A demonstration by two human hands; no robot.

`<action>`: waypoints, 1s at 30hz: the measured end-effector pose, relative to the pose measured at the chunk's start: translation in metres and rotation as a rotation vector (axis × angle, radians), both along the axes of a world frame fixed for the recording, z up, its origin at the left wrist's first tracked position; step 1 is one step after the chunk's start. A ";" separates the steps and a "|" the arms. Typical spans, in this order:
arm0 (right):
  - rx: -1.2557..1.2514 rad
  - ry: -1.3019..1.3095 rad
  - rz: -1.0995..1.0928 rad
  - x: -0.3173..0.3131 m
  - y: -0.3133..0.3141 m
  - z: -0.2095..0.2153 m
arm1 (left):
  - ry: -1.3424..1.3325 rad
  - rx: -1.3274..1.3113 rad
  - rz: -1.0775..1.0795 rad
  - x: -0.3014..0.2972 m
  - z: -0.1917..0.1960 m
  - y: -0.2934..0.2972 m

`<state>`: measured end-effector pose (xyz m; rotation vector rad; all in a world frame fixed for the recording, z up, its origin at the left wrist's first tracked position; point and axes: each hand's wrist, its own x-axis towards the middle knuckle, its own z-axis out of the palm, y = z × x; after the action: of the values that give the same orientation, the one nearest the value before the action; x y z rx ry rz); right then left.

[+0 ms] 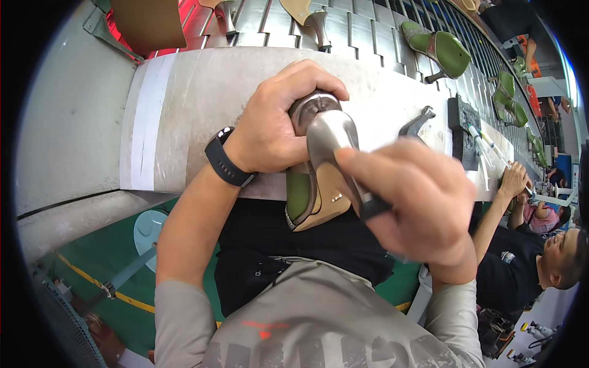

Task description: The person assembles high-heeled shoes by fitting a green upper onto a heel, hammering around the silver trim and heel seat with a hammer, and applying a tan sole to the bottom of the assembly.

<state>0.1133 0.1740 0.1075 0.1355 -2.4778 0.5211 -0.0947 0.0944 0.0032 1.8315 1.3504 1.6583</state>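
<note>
Sole up, a high-heeled shoe with a green lining, brown metallic back and tan sole [330, 195] is held over the bench edge. My left hand [279, 116], wearing a black watch, wraps round the back of the shoe. A shiny silver-grey heel with a black tip [334, 136] lies against the shoe's rear; whether it is fixed there I cannot tell. My right hand [417, 199], smeared by motion, closes round the narrow end of this heel, the thumb pressed along it.
On the pale bench [202, 110] rest a dark grey curved tool [418, 122] and a black block [463, 126] beside thin white sticks [481, 150]. Behind runs a slatted metal conveyor [362, 30] carrying green heeled shoes [451, 54]. A co-worker [515, 264] sits close on the right.
</note>
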 end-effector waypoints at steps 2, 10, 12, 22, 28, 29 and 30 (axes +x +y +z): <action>0.054 0.079 -0.022 0.003 -0.003 -0.009 | -0.153 -0.032 -0.012 0.002 0.000 -0.002; 0.200 0.198 -0.044 -0.008 -0.001 -0.038 | -0.277 -0.043 -0.052 0.006 0.004 0.001; 0.209 0.145 -0.070 -0.006 -0.002 -0.036 | -0.265 -0.051 -0.036 0.007 0.004 0.001; 0.193 0.211 -0.055 -0.014 -0.003 -0.046 | -0.190 -0.064 -0.033 0.003 0.004 -0.003; 0.200 0.333 0.018 -0.031 0.011 -0.055 | -0.207 -0.144 -0.061 0.002 0.011 -0.005; 0.120 0.209 0.061 -0.028 0.019 -0.048 | -0.316 -0.148 -0.085 -0.002 0.010 -0.003; -0.074 0.169 0.008 -0.031 0.023 -0.050 | -0.424 -0.158 -0.106 -0.006 0.006 -0.001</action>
<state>0.0826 0.1966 0.0571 0.1532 -2.2912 0.5799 -0.1003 0.0932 0.0093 1.3412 1.1413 1.7061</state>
